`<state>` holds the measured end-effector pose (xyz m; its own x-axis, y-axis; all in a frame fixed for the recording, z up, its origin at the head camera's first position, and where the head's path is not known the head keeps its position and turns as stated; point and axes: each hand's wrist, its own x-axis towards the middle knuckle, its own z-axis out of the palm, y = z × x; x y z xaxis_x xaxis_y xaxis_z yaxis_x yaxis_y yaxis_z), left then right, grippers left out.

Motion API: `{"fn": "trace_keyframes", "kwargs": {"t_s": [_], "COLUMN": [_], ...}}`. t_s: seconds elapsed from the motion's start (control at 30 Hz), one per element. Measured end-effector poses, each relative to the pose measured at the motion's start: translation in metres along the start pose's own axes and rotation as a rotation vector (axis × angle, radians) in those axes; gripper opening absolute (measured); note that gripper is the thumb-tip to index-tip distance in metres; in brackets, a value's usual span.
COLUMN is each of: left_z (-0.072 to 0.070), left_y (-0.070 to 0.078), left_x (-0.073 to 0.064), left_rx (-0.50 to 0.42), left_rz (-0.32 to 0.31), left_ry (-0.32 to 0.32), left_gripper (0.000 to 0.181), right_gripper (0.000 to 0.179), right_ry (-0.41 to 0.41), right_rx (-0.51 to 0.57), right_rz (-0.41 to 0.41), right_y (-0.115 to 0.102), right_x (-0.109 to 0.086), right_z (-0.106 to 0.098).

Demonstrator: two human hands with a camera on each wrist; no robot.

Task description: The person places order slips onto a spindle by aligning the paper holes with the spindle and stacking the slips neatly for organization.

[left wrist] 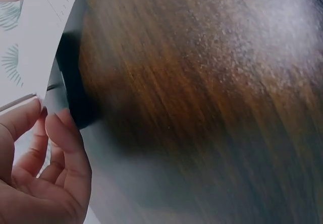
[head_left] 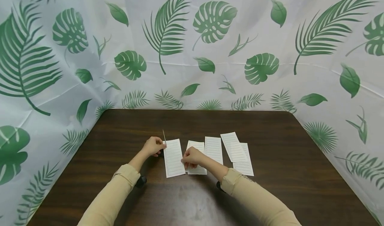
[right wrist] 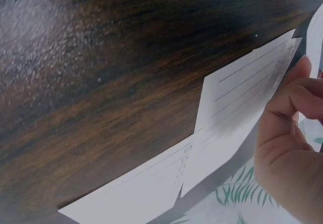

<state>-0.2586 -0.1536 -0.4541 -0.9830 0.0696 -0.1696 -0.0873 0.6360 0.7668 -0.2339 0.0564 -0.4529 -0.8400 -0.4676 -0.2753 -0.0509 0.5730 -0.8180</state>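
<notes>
Sleeves (head_left: 105, 197) are extended over the worktop (head_left: 192, 202); the leftmost card (head_left: 174, 159), pinched at opposite edges by the left hand (head_left: 153, 146) and right hand (head_left: 194, 156), is best held flat and uncreased.

From where I stand, long cream-beige sleeves on both arms, plain fabric. Left sleeve (head_left: 109, 194): loose, creased, cuff (head_left: 127, 173) bunched, ending short of the wrist, lower forearm bare. Right sleeve (head_left: 261, 196): same colour, cuff (head_left: 231, 181) wrinkled, also short of the wrist; small greyish mark just behind it, too faint to make out. Small black rounded piece (head_left: 140, 181) under the left wrist; similar dark piece (head_left: 219, 186) under the right, mostly hidden. Left hand (head_left: 153, 146) and right hand (head_left: 194, 156) both bare.
</notes>
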Motion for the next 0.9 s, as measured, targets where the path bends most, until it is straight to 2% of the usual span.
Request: {"fn": "trace_keyframes", "kwargs": {"t_s": [0.17, 0.2, 0.3, 0.4, 0.43, 0.6, 0.9], "left_z": [0.003, 0.004, 0.004, 0.002, 0.001, -0.001, 0.001], "left_y": [-0.004, -0.005, -0.004, -0.002, -0.002, -0.002, -0.003], "left_x": [0.004, 0.004, 0.006, 0.007, 0.008, 0.008, 0.011], "left_rx": [0.089, 0.096, 0.107, 0.064, 0.041, -0.077, -0.09], "left_rz": [0.015, 0.016, 0.017, -0.024, -0.042, -0.131, -0.153], "left_ry": [0.028, 0.029, 0.016, -0.015, -0.029, -0.086, -0.132], "left_gripper": [0.015, 0.015, 0.016, 0.016, 0.016, 0.023, 0.028], "right_gripper": [0.019, 0.021, 0.021, 0.019, 0.017, 0.02, 0.022], "right_ry": [-0.015, -0.027, -0.044, -0.044, -0.037, -0.012, -0.031], "right_rx": [-0.042, -0.042, -0.053, -0.042, -0.041, -0.028, 0.047], "right_rz": [0.045, 0.02, 0.038, 0.048, 0.084, 0.071, 0.112], "right_y": [0.009, 0.021, 0.026, 0.021, 0.01, 0.001, 0.0], "right_x": [0.012, 0.021, 0.027, 0.025, 0.017, 0.008, 0.005], "right_z": [0.002, 0.003, 0.004, 0.004, 0.003, 0.003, -0.002]}}
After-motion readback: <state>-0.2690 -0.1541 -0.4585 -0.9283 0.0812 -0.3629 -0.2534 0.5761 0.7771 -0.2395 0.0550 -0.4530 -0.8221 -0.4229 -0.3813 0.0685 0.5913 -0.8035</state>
